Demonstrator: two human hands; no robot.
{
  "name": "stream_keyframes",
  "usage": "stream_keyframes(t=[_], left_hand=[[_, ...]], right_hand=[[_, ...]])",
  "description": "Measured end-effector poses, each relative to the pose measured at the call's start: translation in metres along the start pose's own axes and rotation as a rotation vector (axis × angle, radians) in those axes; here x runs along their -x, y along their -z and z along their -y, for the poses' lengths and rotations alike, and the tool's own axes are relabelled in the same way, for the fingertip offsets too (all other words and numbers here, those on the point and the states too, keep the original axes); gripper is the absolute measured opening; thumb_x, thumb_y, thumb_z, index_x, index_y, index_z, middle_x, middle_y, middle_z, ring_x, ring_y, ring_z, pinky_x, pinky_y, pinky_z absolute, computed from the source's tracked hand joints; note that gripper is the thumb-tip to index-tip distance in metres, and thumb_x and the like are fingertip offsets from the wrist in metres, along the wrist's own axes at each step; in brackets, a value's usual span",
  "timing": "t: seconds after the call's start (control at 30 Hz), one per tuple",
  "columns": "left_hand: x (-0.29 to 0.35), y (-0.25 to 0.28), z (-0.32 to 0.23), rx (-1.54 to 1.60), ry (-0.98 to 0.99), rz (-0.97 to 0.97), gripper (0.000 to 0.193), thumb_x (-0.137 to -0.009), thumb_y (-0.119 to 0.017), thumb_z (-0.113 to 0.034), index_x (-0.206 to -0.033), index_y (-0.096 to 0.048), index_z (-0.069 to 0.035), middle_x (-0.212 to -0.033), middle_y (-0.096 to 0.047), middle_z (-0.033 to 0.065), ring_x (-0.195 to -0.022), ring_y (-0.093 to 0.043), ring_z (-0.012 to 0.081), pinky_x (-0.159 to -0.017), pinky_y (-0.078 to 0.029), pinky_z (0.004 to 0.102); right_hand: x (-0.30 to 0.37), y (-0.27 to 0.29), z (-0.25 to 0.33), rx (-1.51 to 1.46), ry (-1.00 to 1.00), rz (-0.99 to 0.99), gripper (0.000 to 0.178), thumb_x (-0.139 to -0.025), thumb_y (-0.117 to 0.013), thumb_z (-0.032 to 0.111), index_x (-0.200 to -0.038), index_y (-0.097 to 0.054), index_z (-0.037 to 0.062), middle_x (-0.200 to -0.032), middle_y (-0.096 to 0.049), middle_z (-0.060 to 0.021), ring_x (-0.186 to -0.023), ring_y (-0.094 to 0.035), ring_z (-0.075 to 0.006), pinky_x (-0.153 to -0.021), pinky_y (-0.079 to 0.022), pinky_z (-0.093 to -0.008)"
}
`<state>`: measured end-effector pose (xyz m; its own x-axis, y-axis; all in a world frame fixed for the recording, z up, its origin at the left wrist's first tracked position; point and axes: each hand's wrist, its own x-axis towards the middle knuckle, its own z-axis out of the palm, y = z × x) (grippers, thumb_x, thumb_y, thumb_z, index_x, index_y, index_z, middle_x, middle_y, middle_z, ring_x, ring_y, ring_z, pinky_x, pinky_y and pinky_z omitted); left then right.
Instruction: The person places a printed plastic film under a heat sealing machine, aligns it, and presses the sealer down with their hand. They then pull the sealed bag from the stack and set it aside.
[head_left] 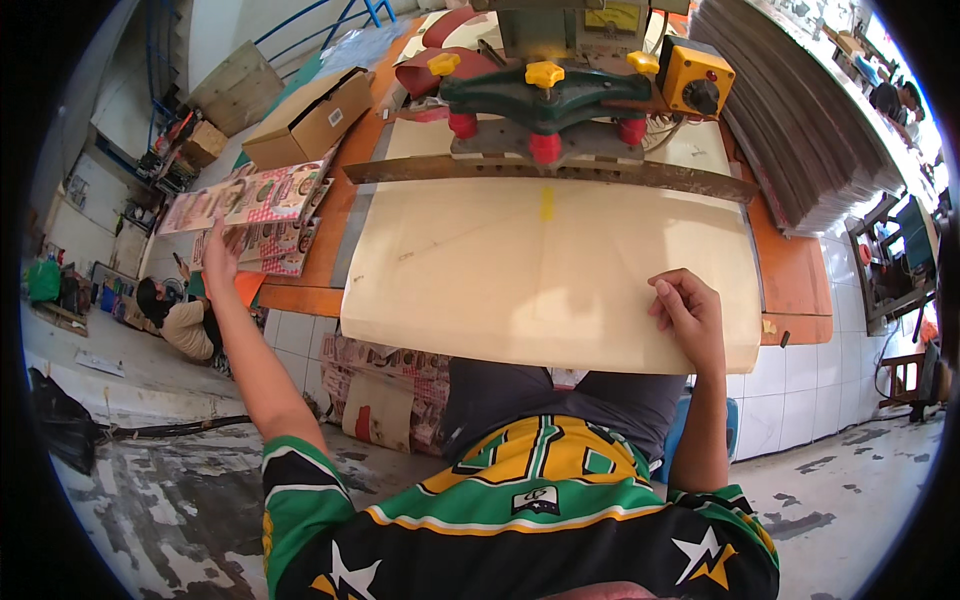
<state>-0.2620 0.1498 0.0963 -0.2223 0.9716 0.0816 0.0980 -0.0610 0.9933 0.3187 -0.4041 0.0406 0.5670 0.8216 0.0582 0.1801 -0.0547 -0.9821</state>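
My left hand (222, 258) reaches out to the near left end of a stack of printed pink-and-red sheets (270, 195) on the table's left side. Its fingers are stretched out at the sheets' edge; I cannot make out any grip on one. My right hand (690, 312) hovers over or rests on the right part of a large cream sheet (480, 270), fingers curled in with nothing in them. The sheet lies under a long metal bar (410, 170) of a press (545, 90) with a dark green frame, yellow star knobs and red spacers. Yellow tape (547, 203) marks the sheet.
An orange table (795, 275) carries the press. A yellow control box (697, 78) with a black knob sits at its right. Beyond stands a tall stack of grey boards (800, 120). An open cardboard box (308, 118) lies behind the printed sheets. A person (187, 325) crouches at far left.
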Motion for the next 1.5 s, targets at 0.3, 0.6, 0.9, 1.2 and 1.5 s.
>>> stream_keyframes(t=[0.3, 0.6, 0.9, 1.2, 1.5], left_hand=[[-0.007, -0.069, 0.083, -0.941, -0.476, 0.302, 0.064, -0.100, -0.055, -0.057, -0.153, -0.050, -0.022, -0.149, -0.055, 0.0206, -0.134, -0.055, 0.0402, -0.113, -0.040, 0.0442], [-0.012, -0.078, 0.091, -0.952, -0.511, 0.267, 0.049, -0.105, -0.055, -0.034, -0.148, -0.055, -0.010, -0.147, -0.057, 0.0211, -0.133, -0.056, 0.0382, -0.111, -0.042, 0.0406], [0.139, -0.127, 0.051, -0.691, -0.844, 0.027, 0.048, -0.106, -0.056, -0.024, -0.149, -0.052, -0.002, -0.160, -0.044, 0.0184, -0.149, -0.039, 0.0338, -0.120, -0.033, 0.0431], [0.318, -0.164, 0.032, -0.374, -0.786, 0.197, 0.036, -0.106, -0.051, -0.010, -0.139, -0.059, 0.004, -0.151, -0.054, 0.0185, -0.144, -0.047, 0.0330, -0.118, -0.036, 0.0445], [0.345, -0.167, 0.064, -0.176, -0.598, 0.313, 0.034, -0.104, -0.051, -0.006, -0.134, -0.062, 0.005, -0.143, -0.061, 0.0199, -0.138, -0.053, 0.0316, -0.116, -0.039, 0.0436]], right_hand=[[0.002, 0.002, -0.003, 0.004, -0.002, 0.008, 0.021, -0.104, -0.063, 0.016, -0.106, -0.069, -0.0029, -0.075, -0.067, -0.0042, -0.066, -0.061, -0.0077, -0.059, -0.048, -0.0229], [0.001, 0.006, 0.000, 0.178, 0.057, 0.094, 0.018, -0.102, -0.062, 0.016, -0.106, -0.070, 0.0006, -0.075, -0.070, -0.0060, -0.071, -0.068, -0.0102, -0.064, -0.051, -0.0270], [0.001, 0.049, 0.044, 0.255, 0.217, 0.035, 0.018, -0.104, -0.062, 0.018, -0.107, -0.071, 0.0029, -0.082, -0.074, -0.0056, -0.075, -0.072, -0.0123, -0.063, -0.053, -0.0266], [-0.012, 0.169, 0.118, 0.086, 0.574, -0.836, 0.026, -0.103, -0.065, 0.028, -0.106, -0.063, 0.0023, -0.076, -0.068, -0.0056, -0.065, -0.062, -0.0094, -0.052, -0.044, -0.0240], [-0.056, 0.245, 0.135, 0.420, 0.659, -1.244, 0.042, -0.098, -0.070, 0.033, -0.118, -0.059, -0.0014, -0.106, -0.064, -0.0156, -0.078, -0.065, -0.0186, -0.060, -0.052, -0.0293]])
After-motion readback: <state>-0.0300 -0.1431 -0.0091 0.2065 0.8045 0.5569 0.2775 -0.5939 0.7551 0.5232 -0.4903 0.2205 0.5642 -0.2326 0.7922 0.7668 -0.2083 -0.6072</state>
